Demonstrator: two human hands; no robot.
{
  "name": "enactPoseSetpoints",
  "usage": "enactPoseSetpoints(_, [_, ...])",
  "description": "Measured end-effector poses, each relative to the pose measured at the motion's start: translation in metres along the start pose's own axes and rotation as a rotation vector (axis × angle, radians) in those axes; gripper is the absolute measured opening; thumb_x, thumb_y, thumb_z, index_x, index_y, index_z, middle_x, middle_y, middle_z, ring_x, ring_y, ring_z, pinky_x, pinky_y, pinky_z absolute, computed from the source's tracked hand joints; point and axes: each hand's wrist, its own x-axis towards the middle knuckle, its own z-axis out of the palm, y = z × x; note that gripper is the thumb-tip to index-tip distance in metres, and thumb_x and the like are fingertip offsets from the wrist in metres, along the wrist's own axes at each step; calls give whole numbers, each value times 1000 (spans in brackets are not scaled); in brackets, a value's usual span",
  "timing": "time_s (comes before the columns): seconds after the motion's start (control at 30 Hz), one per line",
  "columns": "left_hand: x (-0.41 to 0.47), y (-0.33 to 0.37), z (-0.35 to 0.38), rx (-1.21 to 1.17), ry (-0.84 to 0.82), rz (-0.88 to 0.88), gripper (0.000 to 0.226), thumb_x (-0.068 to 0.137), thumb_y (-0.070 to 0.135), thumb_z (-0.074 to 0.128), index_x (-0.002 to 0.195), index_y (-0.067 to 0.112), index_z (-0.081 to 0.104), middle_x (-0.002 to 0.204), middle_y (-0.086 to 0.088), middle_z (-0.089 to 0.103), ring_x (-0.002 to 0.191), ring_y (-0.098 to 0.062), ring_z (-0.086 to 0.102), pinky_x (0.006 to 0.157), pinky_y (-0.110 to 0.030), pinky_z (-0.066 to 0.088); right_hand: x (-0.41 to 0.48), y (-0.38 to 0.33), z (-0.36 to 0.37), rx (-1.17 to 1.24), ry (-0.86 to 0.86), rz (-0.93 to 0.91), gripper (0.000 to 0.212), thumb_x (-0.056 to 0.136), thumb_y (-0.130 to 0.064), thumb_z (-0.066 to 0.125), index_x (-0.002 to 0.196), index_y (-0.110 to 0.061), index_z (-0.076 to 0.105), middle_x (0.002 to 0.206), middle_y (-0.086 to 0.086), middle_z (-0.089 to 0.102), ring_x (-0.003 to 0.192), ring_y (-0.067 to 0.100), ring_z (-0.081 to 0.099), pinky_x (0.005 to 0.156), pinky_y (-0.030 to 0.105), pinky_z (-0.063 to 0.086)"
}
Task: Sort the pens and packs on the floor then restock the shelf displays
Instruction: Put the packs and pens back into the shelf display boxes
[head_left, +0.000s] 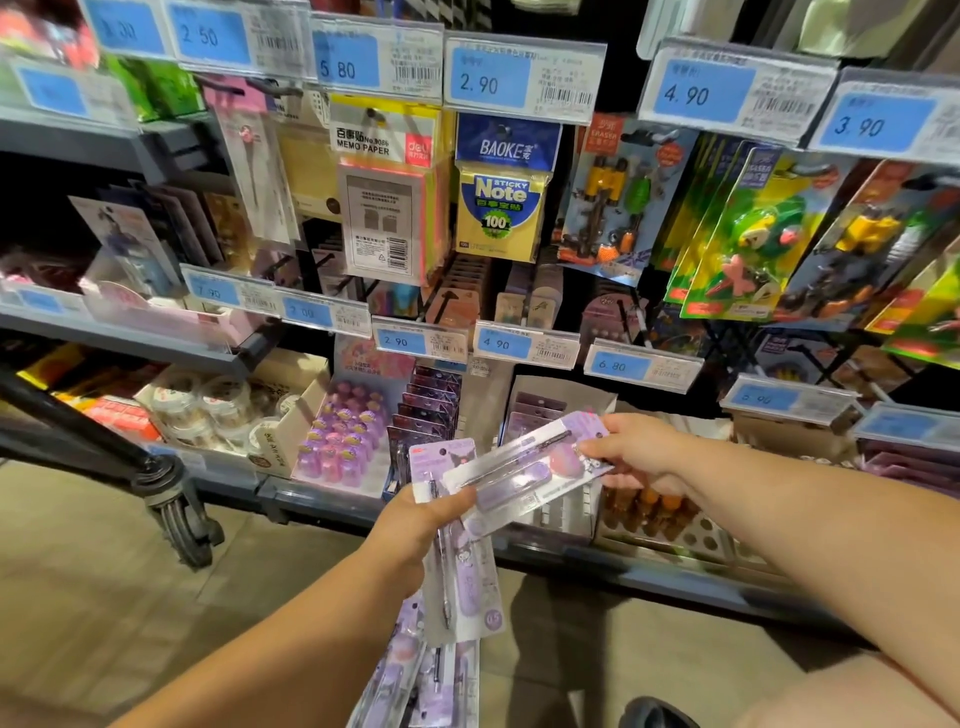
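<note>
My left hand (415, 525) grips an upright purple pen pack (462, 587) with a cartoon figure on it, thumb across its front. My right hand (636, 452) pinches the right end of a second purple pen pack (519, 470), held slanted across the top of the first. More purple pen packs (415, 675) lie on the floor below my left hand. Both hands are in front of the bottom shelf (597, 564), where a row of similar purple packs (431, 410) stands.
Pegs above carry memo paper (387, 208), sticky notes (501, 208) and eraser packs (737, 228) under blue price tags. A tray of purple bottles (340, 434) and jars (208, 410) sit low on the left. A trolley wheel (179, 512) stands on the floor at left.
</note>
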Motion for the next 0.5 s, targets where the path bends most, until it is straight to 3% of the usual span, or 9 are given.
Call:
enactPoseSetpoints(0.13, [-1, -5, -7, 51, 80, -46, 20, 85, 8, 71, 105, 10, 70, 98, -9, 76, 99, -29, 69, 97, -44, 49, 2, -3, -13, 103, 117, 17, 22, 92, -8, 63, 113, -14, 57, 99, 8, 66, 76, 17, 64, 48, 25, 53])
enactPoseSetpoints(0.27, [0, -2, -12, 31, 113, -41, 15, 85, 9, 73, 97, 16, 68, 99, -3, 74, 100, -23, 66, 99, -40, 43, 0, -8, -18, 32, 201, -35, 12, 93, -5, 60, 99, -14, 56, 96, 7, 58, 82, 18, 58, 54, 27, 57])
enactPoseSetpoints(0.33, [1, -2, -11, 15, 112, -38, 15, 85, 9, 72, 96, 17, 66, 97, -2, 74, 98, -21, 66, 95, -38, 43, 0, -11, -13, -89, 239, -86, 18, 94, -3, 59, 106, -14, 53, 88, 4, 51, 90, 20, 53, 50, 20, 53])
enactPoseSetpoints(0.43, [1, -3, -9, 20, 104, -44, 14, 86, 10, 71, 98, 16, 66, 98, -4, 74, 97, -20, 66, 93, -37, 44, 9, -13, -4, -305, 271, -200, 28, 94, -3, 58, 122, -6, 53, 87, 5, 52, 72, 15, 51, 38, 9, 43])
enactPoseSetpoints(0.5, [3, -3, -9, 22, 109, -57, 18, 86, 12, 72, 103, 16, 66, 101, -4, 74, 99, -21, 66, 92, -38, 46, 17, -15, 2, -466, 325, -260, 29, 95, -7, 58, 124, -4, 56, 97, 10, 56, 64, 10, 49, 42, 6, 39])
